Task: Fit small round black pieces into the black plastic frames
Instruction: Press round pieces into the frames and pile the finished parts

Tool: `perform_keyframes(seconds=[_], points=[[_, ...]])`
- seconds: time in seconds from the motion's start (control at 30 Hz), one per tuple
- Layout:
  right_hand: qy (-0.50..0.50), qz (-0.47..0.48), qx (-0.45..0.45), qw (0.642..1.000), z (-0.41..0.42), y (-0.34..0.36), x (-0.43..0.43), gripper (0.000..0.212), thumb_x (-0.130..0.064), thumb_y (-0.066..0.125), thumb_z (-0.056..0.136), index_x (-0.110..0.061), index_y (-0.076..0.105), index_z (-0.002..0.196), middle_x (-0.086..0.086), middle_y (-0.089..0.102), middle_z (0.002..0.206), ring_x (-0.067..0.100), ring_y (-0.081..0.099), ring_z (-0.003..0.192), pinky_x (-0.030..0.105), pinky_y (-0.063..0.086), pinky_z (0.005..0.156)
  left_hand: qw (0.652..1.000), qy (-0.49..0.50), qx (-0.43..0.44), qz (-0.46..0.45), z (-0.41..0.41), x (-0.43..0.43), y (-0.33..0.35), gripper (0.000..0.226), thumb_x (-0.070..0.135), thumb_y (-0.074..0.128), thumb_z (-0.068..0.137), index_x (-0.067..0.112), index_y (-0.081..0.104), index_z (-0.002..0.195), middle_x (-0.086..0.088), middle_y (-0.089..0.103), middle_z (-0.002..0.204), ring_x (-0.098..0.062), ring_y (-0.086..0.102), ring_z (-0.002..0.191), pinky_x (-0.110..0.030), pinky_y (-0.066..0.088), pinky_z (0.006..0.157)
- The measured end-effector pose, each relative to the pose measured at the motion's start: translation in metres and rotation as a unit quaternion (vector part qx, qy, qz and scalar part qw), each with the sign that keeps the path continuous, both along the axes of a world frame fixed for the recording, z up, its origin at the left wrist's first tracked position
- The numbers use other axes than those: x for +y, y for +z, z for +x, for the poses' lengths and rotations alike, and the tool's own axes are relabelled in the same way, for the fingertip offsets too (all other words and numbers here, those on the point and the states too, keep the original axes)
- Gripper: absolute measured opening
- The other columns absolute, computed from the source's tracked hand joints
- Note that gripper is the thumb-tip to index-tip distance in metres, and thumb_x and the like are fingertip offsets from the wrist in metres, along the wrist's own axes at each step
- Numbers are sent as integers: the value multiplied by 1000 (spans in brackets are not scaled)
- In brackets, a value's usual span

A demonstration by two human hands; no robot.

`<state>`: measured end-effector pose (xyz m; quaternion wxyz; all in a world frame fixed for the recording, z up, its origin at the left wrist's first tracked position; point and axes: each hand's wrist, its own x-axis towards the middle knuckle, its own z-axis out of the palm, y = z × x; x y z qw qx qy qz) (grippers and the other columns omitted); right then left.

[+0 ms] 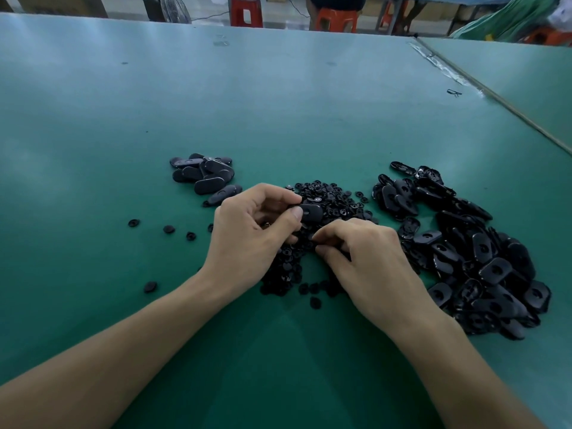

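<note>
While left hand [247, 233] grips frame [312, 212], right hand [368, 258] unclear

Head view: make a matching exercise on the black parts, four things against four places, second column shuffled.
1 large heap of black plastic frames
2 small stack of black oval frames
3 pile of small round black pieces
4 single black plastic frame

a pinched by the left hand
b leftmost on the green table
c rightmost
d centre, beneath the right hand

Pairs: 1-c, 2-b, 3-d, 4-a

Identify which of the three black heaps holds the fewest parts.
The far-left heap, beyond the left hand; the middle heap and right heap are plainly bigger.
</note>
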<state>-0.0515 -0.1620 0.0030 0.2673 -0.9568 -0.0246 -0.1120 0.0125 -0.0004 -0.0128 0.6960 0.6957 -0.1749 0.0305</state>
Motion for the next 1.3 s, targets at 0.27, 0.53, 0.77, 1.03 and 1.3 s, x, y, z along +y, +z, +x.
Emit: perform_keyframes(seconds=[0.27, 0.53, 0.77, 1.03, 1.3], points=[[-31, 41, -74, 996, 0, 2, 2, 21, -10, 54, 101, -18, 70, 112, -1, 65, 101, 12, 62, 91, 19, 49, 81, 1000, 12, -2, 14, 0, 2, 0, 10, 15, 72, 84, 22, 71, 91, 3, 75, 78, -19, 74, 71, -34, 62, 67], [-57, 173, -117, 976, 1, 5, 2, 21, -9, 61, 96, -28, 66, 102, -9, 65, 88, 10, 68, 82, 27, 55, 72, 997, 15, -38, 67, -5, -1, 1, 12, 18, 72, 82, 29, 72, 89, 7, 75, 79, -18, 74, 71, -43, 63, 70], [-71, 211, -106, 969, 2, 4, 1, 29, -3, 71, 89, -26, 73, 108, -10, 72, 96, -1, 69, 88, 12, 53, 80, 988, -9, -99, 120, -8, -3, 2, 13, 15, 73, 82, 24, 71, 90, 10, 73, 79, -12, 70, 69, -18, 55, 66], [-67, 205, -122, 969, 2, 6, -2, 25, -6, 76, 86, -29, 74, 95, -13, 71, 85, 2, 68, 79, 11, 52, 72, 995, 5, -45, 94, -4, -1, 1, 15, 16, 74, 80, 28, 73, 90, 7, 75, 80, -14, 73, 72, -29, 61, 72], [-23, 276, -115, 954, 3, 6, 1, 32, -3, 77, 83, -34, 73, 92, -11, 72, 84, 9, 70, 81, 17, 53, 75, 994, -9, -42, 96, -6, -1, 4, 19, 4, 77, 83, 21, 74, 90, 5, 76, 79, -14, 74, 72, -29, 60, 71]])
